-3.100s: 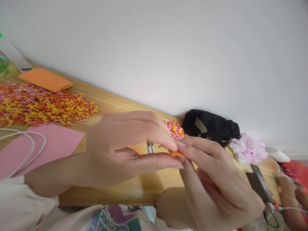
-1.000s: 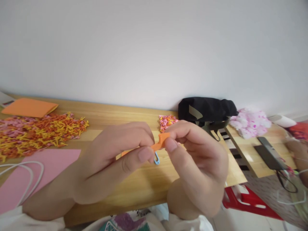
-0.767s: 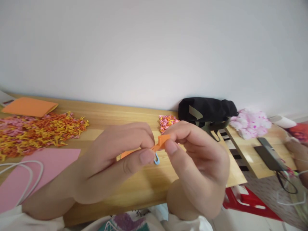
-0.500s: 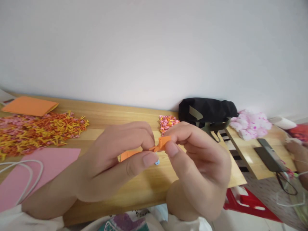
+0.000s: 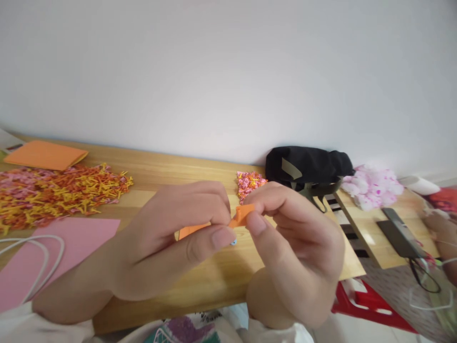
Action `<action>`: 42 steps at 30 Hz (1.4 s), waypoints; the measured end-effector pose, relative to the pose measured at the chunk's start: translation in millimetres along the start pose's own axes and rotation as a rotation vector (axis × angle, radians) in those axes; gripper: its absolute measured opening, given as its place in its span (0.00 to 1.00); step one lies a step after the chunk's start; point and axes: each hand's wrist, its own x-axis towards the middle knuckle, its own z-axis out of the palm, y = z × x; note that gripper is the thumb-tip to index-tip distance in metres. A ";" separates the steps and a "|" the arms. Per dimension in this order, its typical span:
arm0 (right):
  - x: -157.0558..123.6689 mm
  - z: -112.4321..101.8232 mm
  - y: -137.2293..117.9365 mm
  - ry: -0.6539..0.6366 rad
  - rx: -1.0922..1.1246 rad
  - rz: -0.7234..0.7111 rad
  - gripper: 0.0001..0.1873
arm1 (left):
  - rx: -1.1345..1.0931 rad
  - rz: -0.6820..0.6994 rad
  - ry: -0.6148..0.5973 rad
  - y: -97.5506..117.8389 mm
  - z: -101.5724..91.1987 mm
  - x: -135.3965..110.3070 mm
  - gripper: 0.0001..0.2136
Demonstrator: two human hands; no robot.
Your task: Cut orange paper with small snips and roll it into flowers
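Note:
My left hand (image 5: 164,243) and my right hand (image 5: 296,252) meet above the front edge of the wooden table (image 5: 160,166). Both pinch a small folded orange paper piece (image 5: 243,214) between thumb and fingertips. A flat orange paper slip (image 5: 191,230) lies on the table just behind my left fingers. A bit of blue scissor handle (image 5: 233,242) peeks out under my left thumb; the rest of it is hidden.
A heap of small orange, yellow and pink folded pieces (image 5: 53,193) lies at the left, with orange paper (image 5: 44,155) behind and pink paper (image 5: 57,243) with a white cord (image 5: 32,257) in front. A small pink pile (image 5: 250,181), black bag (image 5: 307,166), pink fluff (image 5: 373,186) and phone (image 5: 396,233) lie right.
The view levelled out since the earliest frame. Over the last second my left thumb slid right along the orange piece and covered most of the blue scissor handle; both pinches stay closed.

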 end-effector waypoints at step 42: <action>0.1 0.9 3.0 0.052 -0.079 -0.062 0.08 | -0.002 -0.119 -0.022 2.6 3.7 8.3 0.11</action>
